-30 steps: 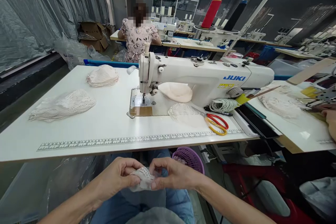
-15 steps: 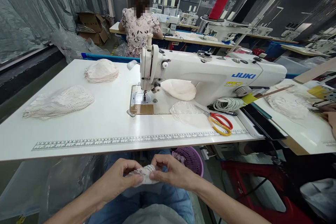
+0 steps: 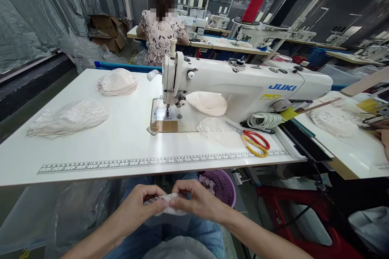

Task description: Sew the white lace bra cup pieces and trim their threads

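Over my lap, below the table's front edge, a piece of white lace fabric (image 3: 167,199) is pinched between both hands. My left hand (image 3: 142,204) grips its left part with thumb and fingers. My right hand (image 3: 194,201) grips the right part, the two thumbs close together. Much of the lace is hidden behind the fingers. Beyond the hands stands a white sewing machine (image 3: 243,79) with its needle above the metal plate. A single lace-edged piece (image 3: 214,129) lies flat on the table near red and yellow scissors (image 3: 255,143).
Two stacks of pale fabric pieces, one lace-edged (image 3: 69,117) and one rounded (image 3: 118,81), lie on the table's left side. A printed ruler (image 3: 152,161) runs along the front edge. A purple basket (image 3: 223,188) stands underneath. Another person (image 3: 164,32) sits further back.
My hands have drawn slightly closer together on the lace, the right one shifting a little left. Both still hold it; the things on the table have not moved.
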{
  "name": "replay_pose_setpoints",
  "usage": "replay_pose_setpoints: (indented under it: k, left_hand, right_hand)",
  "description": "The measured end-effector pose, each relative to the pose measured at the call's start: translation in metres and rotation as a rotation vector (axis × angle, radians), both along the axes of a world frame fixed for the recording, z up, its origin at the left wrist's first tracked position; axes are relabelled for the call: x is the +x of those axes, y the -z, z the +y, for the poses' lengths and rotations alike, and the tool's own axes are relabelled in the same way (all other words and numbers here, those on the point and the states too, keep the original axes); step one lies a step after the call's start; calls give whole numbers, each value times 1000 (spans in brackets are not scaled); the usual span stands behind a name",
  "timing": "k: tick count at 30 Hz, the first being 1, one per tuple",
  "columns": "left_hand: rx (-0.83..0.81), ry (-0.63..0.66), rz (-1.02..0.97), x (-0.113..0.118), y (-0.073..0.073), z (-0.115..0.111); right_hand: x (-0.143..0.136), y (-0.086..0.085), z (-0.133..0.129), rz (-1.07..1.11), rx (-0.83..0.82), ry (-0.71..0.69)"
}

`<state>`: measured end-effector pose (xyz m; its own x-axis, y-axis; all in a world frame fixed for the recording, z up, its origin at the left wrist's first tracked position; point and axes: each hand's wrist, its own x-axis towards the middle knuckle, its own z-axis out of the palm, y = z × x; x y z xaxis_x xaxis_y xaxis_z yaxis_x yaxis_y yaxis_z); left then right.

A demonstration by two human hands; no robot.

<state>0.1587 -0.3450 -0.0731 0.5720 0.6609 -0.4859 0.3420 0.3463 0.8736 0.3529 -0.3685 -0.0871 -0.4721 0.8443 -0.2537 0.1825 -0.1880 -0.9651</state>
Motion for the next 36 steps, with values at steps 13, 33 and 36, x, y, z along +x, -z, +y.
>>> replay_pose_setpoints:
  k: [13, 33, 36]
  left_hand:
    - [-54, 52, -2, -2, -5, 2]
    - [381, 37, 157, -13, -53, 50]
    - [599, 231, 267, -8, -79, 112]
  right_hand:
    - [3, -7, 8, -41, -20, -64]
    - [-16, -42, 42, -87, 217, 20]
    - [-10, -51, 82, -326, 490, 29]
